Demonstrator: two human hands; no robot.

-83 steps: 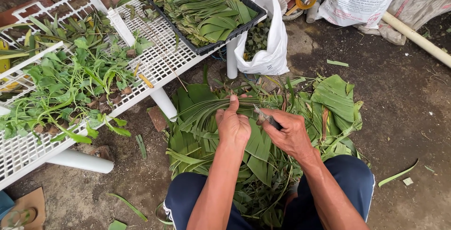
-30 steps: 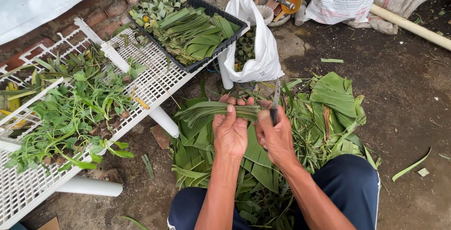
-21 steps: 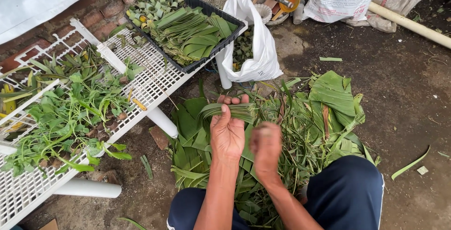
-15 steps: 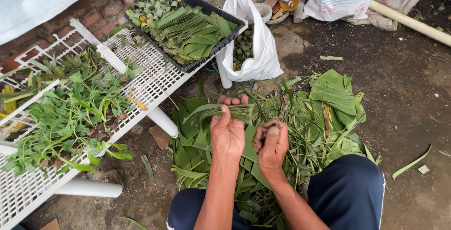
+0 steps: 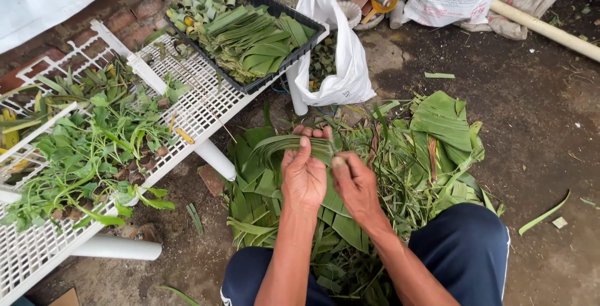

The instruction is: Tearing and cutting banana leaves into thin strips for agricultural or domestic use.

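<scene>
Right hand (image 5: 357,184) has risen beside left hand (image 5: 304,171) | left closed on leaf strips (image 5: 281,146), bunching them over leaf pile (image 5: 350,218) | right fingers curled, contents unclear | black tray (image 5: 250,31) at 11 o'clock

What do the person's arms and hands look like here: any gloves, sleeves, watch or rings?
Both the left hand and the right hand are bare, with no gloves. The forearms show no sleeves, and no watch or rings are visible. Dark blue shorts cover the legs.
</scene>
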